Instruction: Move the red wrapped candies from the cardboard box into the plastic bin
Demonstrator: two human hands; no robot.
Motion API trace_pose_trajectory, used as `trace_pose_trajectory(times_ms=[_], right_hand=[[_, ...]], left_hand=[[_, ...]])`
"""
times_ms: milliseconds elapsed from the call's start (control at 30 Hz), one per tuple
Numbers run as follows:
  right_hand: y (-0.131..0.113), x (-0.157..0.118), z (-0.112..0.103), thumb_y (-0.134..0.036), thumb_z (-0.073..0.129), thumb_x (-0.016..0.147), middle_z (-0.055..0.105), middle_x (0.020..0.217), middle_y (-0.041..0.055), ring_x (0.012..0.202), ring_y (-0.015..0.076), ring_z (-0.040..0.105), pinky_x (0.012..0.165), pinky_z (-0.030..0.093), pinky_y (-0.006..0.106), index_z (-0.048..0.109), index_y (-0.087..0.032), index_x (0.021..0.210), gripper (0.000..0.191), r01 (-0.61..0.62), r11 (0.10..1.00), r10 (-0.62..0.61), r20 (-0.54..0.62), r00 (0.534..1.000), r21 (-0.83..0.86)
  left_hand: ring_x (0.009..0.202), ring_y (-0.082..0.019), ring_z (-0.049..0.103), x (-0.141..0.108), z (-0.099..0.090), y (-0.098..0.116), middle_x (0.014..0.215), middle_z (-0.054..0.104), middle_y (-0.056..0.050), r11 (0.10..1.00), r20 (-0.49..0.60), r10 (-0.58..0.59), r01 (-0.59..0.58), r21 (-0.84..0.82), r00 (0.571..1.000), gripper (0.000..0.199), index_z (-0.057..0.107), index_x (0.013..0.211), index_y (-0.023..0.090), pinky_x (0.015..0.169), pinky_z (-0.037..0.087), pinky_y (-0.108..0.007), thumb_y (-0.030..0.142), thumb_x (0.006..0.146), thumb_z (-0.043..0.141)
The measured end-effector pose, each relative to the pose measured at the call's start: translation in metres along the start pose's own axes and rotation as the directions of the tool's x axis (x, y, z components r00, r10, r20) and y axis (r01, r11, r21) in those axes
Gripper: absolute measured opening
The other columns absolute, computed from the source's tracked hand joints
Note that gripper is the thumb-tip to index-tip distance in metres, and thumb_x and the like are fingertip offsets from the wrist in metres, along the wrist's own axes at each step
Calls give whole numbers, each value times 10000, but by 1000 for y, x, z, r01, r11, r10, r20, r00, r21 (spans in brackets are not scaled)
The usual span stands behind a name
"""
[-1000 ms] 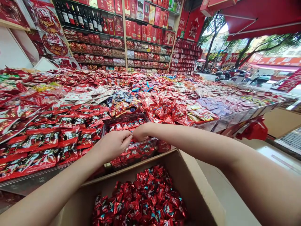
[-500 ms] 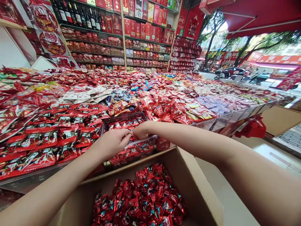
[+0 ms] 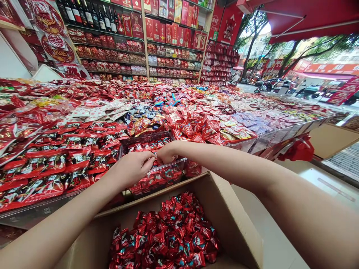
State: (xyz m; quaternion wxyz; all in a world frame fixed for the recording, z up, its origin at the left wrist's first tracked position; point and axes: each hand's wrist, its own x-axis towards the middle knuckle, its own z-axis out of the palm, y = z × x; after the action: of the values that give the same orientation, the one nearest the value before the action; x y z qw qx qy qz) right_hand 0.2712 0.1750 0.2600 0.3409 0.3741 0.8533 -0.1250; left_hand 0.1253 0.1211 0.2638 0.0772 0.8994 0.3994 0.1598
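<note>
My left hand [image 3: 136, 164] is over the left front of a clear plastic bin [image 3: 179, 163], thumb and fingertips pinched together; what they hold, if anything, is too small to make out. Close beside it, my right hand [image 3: 166, 152] dips into the bin with curled fingers, mostly hidden from sight. Red foil-wrapped candies [image 3: 144, 146] lie in the bin, and more show through its front wall. Below both forearms stands an open cardboard box [image 3: 228, 209] with a heap of the same kind of red wrapped candies [image 3: 168, 231] inside.
Red and black snack packets [image 3: 53, 164] lie in rows to the left. Behind the bin are red pyramid-shaped packets [image 3: 207, 129], and pale purple packets [image 3: 246, 121] spread to the right. Shelves of wine bottles [image 3: 89, 18] and red boxes [image 3: 171, 33] line the back wall.
The whole view has shifted slightly, so things appear a little further left and up. Both hands stay at the bin, with only small finger movement.
</note>
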Motion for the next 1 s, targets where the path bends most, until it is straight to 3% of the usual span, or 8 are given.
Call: trace_pose_trajectory(times_ms=[200, 433, 633, 833, 1000], right_hand=[[2, 9, 3, -74, 498, 607, 596, 728, 86, 600, 170, 524, 510, 403, 274, 598, -8, 857, 277, -8, 998, 6, 26, 1000, 59], [-1, 0, 6, -93, 482, 664, 586, 712, 49, 553, 126, 538, 503, 445, 256, 543, -34, 957, 305, -64, 973, 51, 66, 996, 221], [-5, -2, 0, -138, 574, 619, 594, 725, 97, 642, 201, 558, 521, 441, 298, 553, 13, 939, 355, -91, 976, 80, 65, 995, 196], [1, 2, 6, -113, 544, 646, 603, 707, 76, 583, 160, 563, 512, 449, 275, 566, 1, 929, 306, -91, 970, 75, 79, 994, 224], [-2, -1, 7, -108, 582, 603, 602, 656, 72, 602, 183, 568, 535, 449, 288, 611, 3, 827, 253, -84, 981, 72, 72, 995, 177]], left_hand=[[678, -175, 608, 0, 0, -1, 800, 699, -10, 1000, 2, 2, -2, -6, 1000, 294, 633, 859, 256, 622, 406, -238, 356, 789, 365], [652, -171, 605, 1, 1, -1, 764, 699, -5, 1000, -3, 0, 0, -24, 1000, 292, 640, 842, 256, 603, 406, -238, 358, 777, 374], [646, -167, 601, 1, 3, -2, 743, 696, -6, 1000, -8, -7, 7, -28, 1000, 282, 639, 826, 251, 598, 404, -234, 357, 774, 382], [629, -162, 594, 1, 2, -1, 722, 692, 2, 1000, -3, -6, 6, -30, 1000, 279, 633, 820, 252, 585, 401, -231, 352, 775, 377], [628, -163, 598, 1, 1, 0, 711, 691, 4, 1000, 5, -9, 9, -25, 1000, 283, 631, 805, 253, 588, 400, -229, 357, 779, 368]])
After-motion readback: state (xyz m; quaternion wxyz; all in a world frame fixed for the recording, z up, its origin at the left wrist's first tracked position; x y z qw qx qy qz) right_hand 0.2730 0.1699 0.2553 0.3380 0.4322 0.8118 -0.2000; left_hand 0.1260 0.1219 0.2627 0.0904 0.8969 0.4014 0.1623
